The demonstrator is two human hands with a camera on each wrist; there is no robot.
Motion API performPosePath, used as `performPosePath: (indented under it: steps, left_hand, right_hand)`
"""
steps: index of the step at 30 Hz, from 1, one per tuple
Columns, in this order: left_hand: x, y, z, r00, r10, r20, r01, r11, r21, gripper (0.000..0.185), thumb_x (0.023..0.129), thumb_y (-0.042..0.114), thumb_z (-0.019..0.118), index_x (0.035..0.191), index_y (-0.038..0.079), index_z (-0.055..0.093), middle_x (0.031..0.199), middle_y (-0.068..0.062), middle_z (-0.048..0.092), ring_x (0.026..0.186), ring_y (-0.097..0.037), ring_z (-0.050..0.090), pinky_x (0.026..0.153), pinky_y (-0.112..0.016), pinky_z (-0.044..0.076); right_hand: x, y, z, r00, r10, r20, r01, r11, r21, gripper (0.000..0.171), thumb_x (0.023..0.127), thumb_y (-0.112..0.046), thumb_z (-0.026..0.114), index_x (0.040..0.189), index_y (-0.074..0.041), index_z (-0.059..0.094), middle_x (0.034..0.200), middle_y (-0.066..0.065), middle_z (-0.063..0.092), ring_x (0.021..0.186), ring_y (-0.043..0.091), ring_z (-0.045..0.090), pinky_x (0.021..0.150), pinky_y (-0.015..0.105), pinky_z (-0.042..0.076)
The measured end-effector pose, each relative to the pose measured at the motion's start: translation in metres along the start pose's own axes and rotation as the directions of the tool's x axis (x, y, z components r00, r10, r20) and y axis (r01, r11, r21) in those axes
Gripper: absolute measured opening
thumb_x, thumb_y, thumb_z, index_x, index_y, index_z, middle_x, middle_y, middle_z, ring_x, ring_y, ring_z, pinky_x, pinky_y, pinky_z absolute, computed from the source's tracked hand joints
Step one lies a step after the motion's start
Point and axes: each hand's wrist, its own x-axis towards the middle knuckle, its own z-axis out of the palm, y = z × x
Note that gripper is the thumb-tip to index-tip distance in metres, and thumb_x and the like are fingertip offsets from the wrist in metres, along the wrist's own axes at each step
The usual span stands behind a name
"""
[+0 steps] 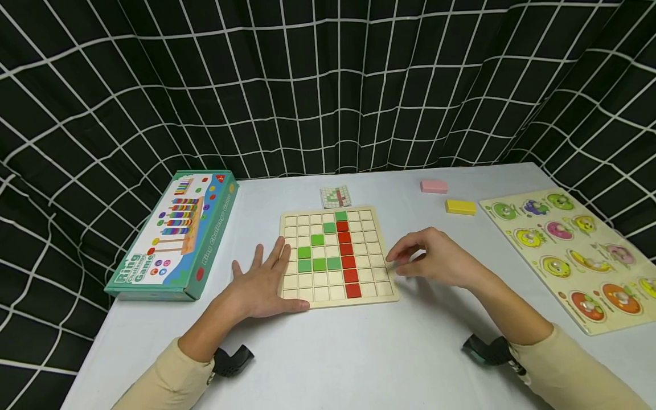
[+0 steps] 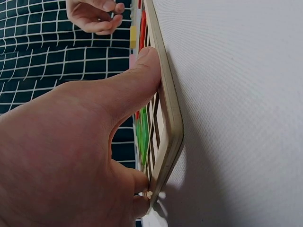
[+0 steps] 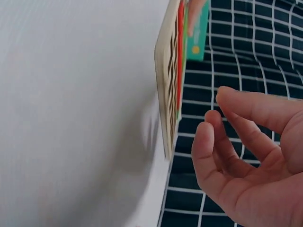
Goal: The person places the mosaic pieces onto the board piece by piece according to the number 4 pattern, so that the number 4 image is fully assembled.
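A square wooden grid board (image 1: 392, 287) lies on the table with a column of red tiles (image 1: 348, 262) and several green tiles (image 1: 319, 264) in its cells. My left hand (image 1: 261, 285) rests on the board's left side with fingers spread. Its thumb presses the front edge, as the left wrist view also shows. Just off the board's right edge hovers my right hand (image 1: 435, 256), fingers loosely bent. In the right wrist view, thumb and fingertips stand apart with nothing between them. A small card (image 1: 335, 197) printed with a similar red and green grid pattern lies behind the board.
At the left lies a teal ring game box (image 1: 205, 250). A pink block (image 1: 433, 186) and a yellow block (image 1: 460, 207) sit at the back right. A fruit picture puzzle board (image 1: 550, 250) covers the right side. Black grid-lined curtains (image 1: 307, 85) surround the table.
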Motion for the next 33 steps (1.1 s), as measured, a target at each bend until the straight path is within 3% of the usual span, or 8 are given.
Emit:
performPosePath:
  steps: [9, 17, 21, 27, 33]
  left_hand:
    - [0.0, 0.001, 0.0, 1.0, -0.002, 0.004, 0.002, 1.0, 0.0, 0.125, 0.081, 0.076, 0.071, 0.168, 0.008, 0.012, 0.178, -0.006, -0.002, 0.159, -0.051, 0.005, 0.107, -0.09, 0.012]
    - [-0.001, 0.001, -0.001, 1.0, 0.001, 0.005, -0.001, 1.0, -0.002, 0.125, 0.082, 0.077, 0.07, 0.168, 0.008, 0.011, 0.177, -0.006, -0.003, 0.159, -0.052, 0.004, 0.107, -0.09, 0.012]
    - [-0.002, 0.0, -0.001, 1.0, 0.002, 0.009, -0.002, 1.0, -0.001, 0.125, 0.082, 0.077, 0.069, 0.168, 0.008, 0.011, 0.177, -0.006, -0.004, 0.159, -0.052, 0.004, 0.107, -0.09, 0.011]
    - [-0.002, 0.001, -0.002, 1.0, -0.002, 0.013, 0.002, 1.0, -0.01, 0.125, 0.082, 0.076, 0.07, 0.168, 0.008, 0.01, 0.177, -0.006, -0.004, 0.159, -0.051, 0.003, 0.107, -0.089, 0.01]
    - [-0.001, 0.0, -0.001, 1.0, -0.005, 0.008, 0.005, 1.0, -0.005, 0.124, 0.082, 0.076, 0.07, 0.169, 0.01, 0.01, 0.177, -0.004, -0.006, 0.16, -0.05, 0.002, 0.108, -0.089, 0.01]
  right_hand:
    - [-0.005, 0.01, -0.016, 0.999, 0.051, -0.014, -0.051, 0.999, -0.007, 0.023, 0.084, -0.011, 0.085, 0.107, -0.012, 0.08, 0.104, 0.005, 0.076, 0.095, 0.019, 0.065, 0.072, 0.026, 0.051]
    - [-0.006, 0.02, -0.034, 0.991, 0.131, -0.011, -0.131, 0.991, 0.008, 0.024, 0.086, -0.008, 0.083, 0.11, -0.01, 0.079, 0.104, 0.012, 0.073, 0.091, 0.023, 0.062, 0.06, 0.033, 0.055]
    - [-0.006, 0.027, -0.042, 0.989, 0.148, -0.008, -0.148, 0.989, -0.003, 0.025, 0.086, -0.007, 0.082, 0.111, -0.009, 0.079, 0.104, 0.012, 0.073, 0.092, 0.023, 0.063, 0.065, 0.034, 0.058]
    - [-0.007, 0.041, -0.054, 0.991, 0.135, -0.018, -0.135, 0.99, -0.026, 0.024, 0.086, -0.005, 0.082, 0.109, -0.009, 0.08, 0.107, 0.009, 0.076, 0.093, 0.019, 0.065, 0.069, 0.028, 0.052]
    - [-0.006, 0.058, -0.063, 0.987, 0.151, 0.045, -0.153, 0.988, 0.029, 0.029, 0.082, -0.001, 0.083, 0.111, -0.005, 0.078, 0.108, 0.012, 0.076, 0.093, 0.02, 0.066, 0.074, 0.028, 0.055]
